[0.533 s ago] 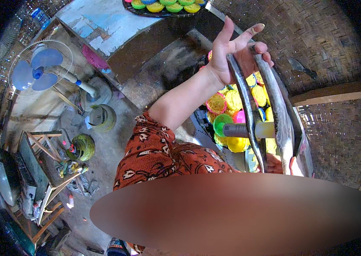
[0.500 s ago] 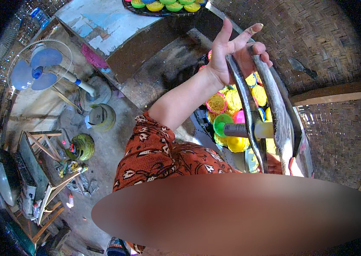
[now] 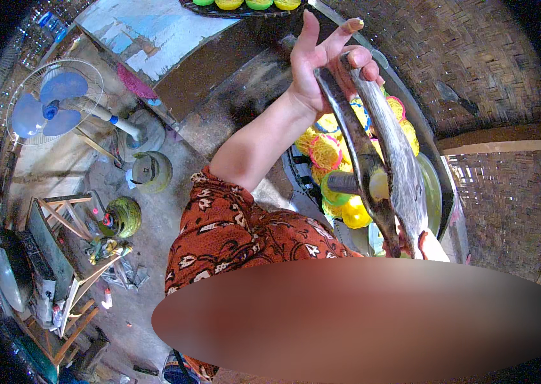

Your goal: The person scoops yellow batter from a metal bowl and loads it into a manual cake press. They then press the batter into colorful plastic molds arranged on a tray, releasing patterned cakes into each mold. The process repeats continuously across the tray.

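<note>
My left hand [image 3: 322,67] is raised at the top middle, its bare forearm coming out of a red patterned sleeve [image 3: 232,224]. The thumb and fingers grip the upper ends of two long silvery-grey fish [image 3: 392,153], which hang side by side down to the right. Their lower ends, with reddish bits, reach a small pale part of my right hand [image 3: 436,246] at the rim of a blurred patch. Most of that hand is hidden.
Under the fish stands a metal basin [image 3: 434,185] with several round yellow, green and pink plastic baskets [image 3: 328,153] and a dark handle [image 3: 344,182]. A blue fan [image 3: 56,102], a green gas cylinder [image 3: 152,171], a wooden rack [image 3: 59,249] and woven bamboo walls [image 3: 475,57] surround the floor.
My left hand has lifted the fish slightly up and to the left, and its fingers have closed a little more over their upper ends.
</note>
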`<state>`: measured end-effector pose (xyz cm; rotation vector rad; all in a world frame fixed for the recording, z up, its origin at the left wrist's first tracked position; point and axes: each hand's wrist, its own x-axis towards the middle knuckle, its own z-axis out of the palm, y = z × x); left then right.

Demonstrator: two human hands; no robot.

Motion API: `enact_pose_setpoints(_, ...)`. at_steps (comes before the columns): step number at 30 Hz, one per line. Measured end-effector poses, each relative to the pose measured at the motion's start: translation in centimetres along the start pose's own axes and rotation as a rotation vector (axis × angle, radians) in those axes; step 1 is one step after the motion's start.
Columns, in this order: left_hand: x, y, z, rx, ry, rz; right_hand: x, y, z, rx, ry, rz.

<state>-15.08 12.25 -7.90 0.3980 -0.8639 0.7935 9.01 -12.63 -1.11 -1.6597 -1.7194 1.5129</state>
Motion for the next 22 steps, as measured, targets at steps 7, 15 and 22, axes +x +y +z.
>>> enact_pose_setpoints(7, -0.5, -2.4, -0.3, 0.126, 0.322, 0.059, -0.9, -3.1, 0.7, 0.246, 0.095, 0.187)
enact_pose_setpoints(15, -1.5, -1.2, 1.3, 0.15, 0.307, 0.056, -0.5, -1.0, 1.6, 0.344, 0.057, 0.143)
enact_pose_setpoints(22, -0.6, -1.3, 0.0, -0.004, 0.276, 0.039, -0.2, -1.5, 1.1, 0.332, 0.125, 0.127)
